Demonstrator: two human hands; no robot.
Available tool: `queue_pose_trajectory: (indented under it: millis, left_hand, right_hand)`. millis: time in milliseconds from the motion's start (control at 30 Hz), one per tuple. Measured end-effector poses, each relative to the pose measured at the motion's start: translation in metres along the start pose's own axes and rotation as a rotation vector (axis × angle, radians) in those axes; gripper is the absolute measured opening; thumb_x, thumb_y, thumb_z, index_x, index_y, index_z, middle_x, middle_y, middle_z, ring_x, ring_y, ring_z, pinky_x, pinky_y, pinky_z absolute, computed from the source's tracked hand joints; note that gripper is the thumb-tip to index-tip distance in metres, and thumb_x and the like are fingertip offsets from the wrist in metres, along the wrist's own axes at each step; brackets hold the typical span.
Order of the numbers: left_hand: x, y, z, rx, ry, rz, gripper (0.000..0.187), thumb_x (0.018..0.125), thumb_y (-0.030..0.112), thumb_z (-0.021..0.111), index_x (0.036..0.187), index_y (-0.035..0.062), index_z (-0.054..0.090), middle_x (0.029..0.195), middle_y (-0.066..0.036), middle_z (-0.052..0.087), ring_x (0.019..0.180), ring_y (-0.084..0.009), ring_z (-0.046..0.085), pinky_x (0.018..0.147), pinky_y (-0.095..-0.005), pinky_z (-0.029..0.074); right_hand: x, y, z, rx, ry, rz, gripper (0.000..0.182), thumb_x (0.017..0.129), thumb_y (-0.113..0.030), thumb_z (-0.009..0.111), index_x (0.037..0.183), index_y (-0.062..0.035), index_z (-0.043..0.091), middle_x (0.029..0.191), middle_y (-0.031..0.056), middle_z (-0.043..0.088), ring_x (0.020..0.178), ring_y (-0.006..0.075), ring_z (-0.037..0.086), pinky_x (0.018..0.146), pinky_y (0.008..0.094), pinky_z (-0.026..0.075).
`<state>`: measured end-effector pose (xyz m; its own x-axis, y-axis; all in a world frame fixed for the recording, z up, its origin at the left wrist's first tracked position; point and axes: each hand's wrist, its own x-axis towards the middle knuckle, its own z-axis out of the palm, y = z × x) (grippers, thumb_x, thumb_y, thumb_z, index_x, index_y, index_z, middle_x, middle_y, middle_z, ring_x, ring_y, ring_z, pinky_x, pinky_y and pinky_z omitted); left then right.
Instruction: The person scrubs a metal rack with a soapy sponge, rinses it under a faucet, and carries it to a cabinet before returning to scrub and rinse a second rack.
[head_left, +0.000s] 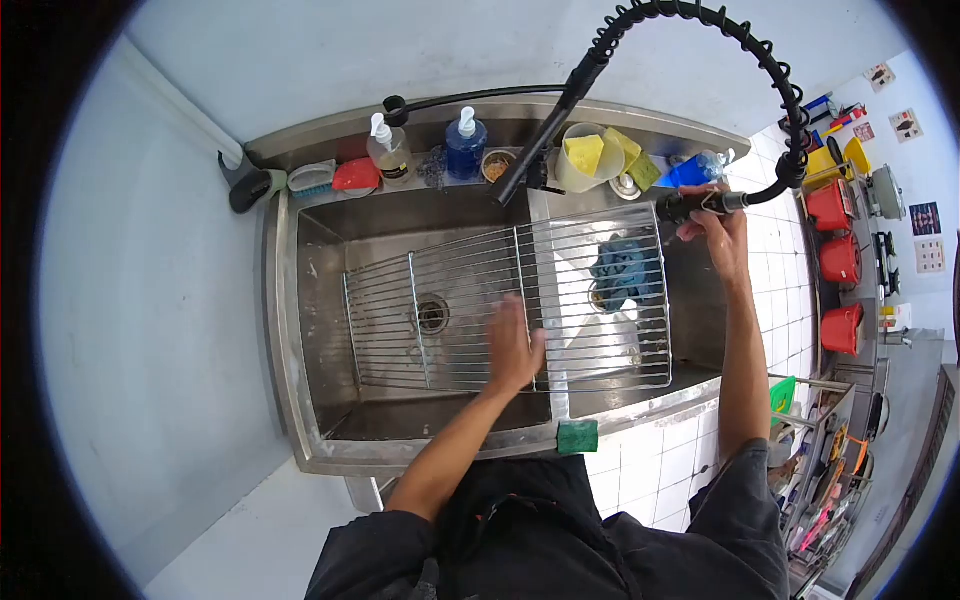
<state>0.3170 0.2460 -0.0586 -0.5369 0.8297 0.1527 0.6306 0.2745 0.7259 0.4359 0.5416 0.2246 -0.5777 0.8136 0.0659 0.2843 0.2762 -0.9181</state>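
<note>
Wrapped round the black spray head [690, 206], the right hand [728, 235] has its fingers clamped on it, close to the back right corner of the sink [285, 330]. The nozzle end points left and sits right at the back right corner of the wire rack [525, 285]; whether the two touch cannot be told. Nearer the middle of the rack, the left hand [513, 350] is spread flat and blurred, thumb apart from the fingers, just left of the sink's divider [560, 375] and toward the rack's front edge. It is clamped on nothing; whether its palm presses on the wires is unclear.

Between and below the hands, the rack crosses the divider: its narrower-looking left end dips into the left basin, past the drain [432, 314], while its right end stands higher over the right basin. A blue cloth [620, 265] lies under that right part. On the sink's front edge, by the divider, sits a green sponge [577, 436]. Along the back edge stand a clear pump bottle [392, 155], a blue pump bottle [466, 150] and, behind the divider, a pale cup [585, 178] with a yellow sponge [584, 153].
</note>
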Motion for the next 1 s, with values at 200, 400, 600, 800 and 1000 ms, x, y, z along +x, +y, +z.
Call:
queue_pose_trajectory:
  millis: [200, 400, 600, 800, 1000]
  left_hand:
    - [0.101, 0.119, 0.019, 0.007, -0.231, 0.525, 0.075, 0.102, 0.049, 0.046, 0.160, 0.0101, 0.018, 0.164, -0.015, 0.025, 0.149, -0.0421, 0.024, 0.120, -0.0577, 0.017]
    - [0.189, 0.142, 0.051, 0.010, -0.094, 0.388, 0.078, 0.100, 0.052, 0.046, 0.157, 0.0037, 0.023, 0.161, -0.020, 0.028, 0.147, -0.0451, 0.026, 0.117, -0.0624, 0.021]
    - [0.137, 0.143, 0.060, 0.023, -0.173, 0.364, 0.080, 0.100, 0.053, 0.046, 0.160, 0.0086, 0.017, 0.166, -0.019, 0.015, 0.151, -0.0466, 0.014, 0.118, -0.0635, 0.016]
    - [0.044, 0.152, 0.054, 0.082, -0.374, 0.477, 0.081, 0.101, 0.061, 0.037, 0.160, 0.0099, 0.016, 0.167, -0.015, 0.011, 0.153, -0.0409, 0.008, 0.120, -0.0624, 0.011]
    - [0.026, 0.160, 0.051, 0.046, -0.460, 0.496, 0.085, 0.099, 0.063, 0.039, 0.161, 0.0097, 0.012, 0.167, -0.011, 0.014, 0.154, -0.0362, 0.010, 0.121, -0.0610, 0.009]
  right_hand:
    - [0.018, 0.004, -0.005, 0.098, -0.112, 0.052, 0.023, 0.085, -0.001, 0.055, 0.107, 0.0014, 0.062, 0.090, 0.0115, 0.069, 0.064, 0.0128, 0.065, 0.056, 0.0248, 0.053]
    - [0.004, 0.007, -0.038, -0.097, -0.209, 0.115, 0.022, 0.082, -0.005, 0.060, 0.102, 0.0019, 0.062, 0.086, 0.0100, 0.068, 0.061, 0.0112, 0.062, 0.052, 0.0237, 0.049]
    - [-0.006, -0.006, -0.046, -0.158, -0.364, 0.192, 0.019, 0.083, -0.006, 0.063, 0.101, 0.0002, 0.064, 0.078, 0.0063, 0.066, 0.057, 0.0106, 0.060, 0.052, 0.0235, 0.048]
    - [0.007, 0.002, -0.039, -0.181, -0.380, 0.180, 0.019, 0.085, -0.004, 0.060, 0.104, -0.0004, 0.063, 0.086, 0.0070, 0.067, 0.063, 0.0107, 0.060, 0.057, 0.0249, 0.048]
    - [-0.020, -0.013, -0.046, -0.282, -0.546, 0.313, 0.015, 0.086, -0.007, 0.064, 0.099, -0.0015, 0.060, 0.088, 0.0055, 0.069, 0.064, 0.0104, 0.060, 0.057, 0.0260, 0.049]
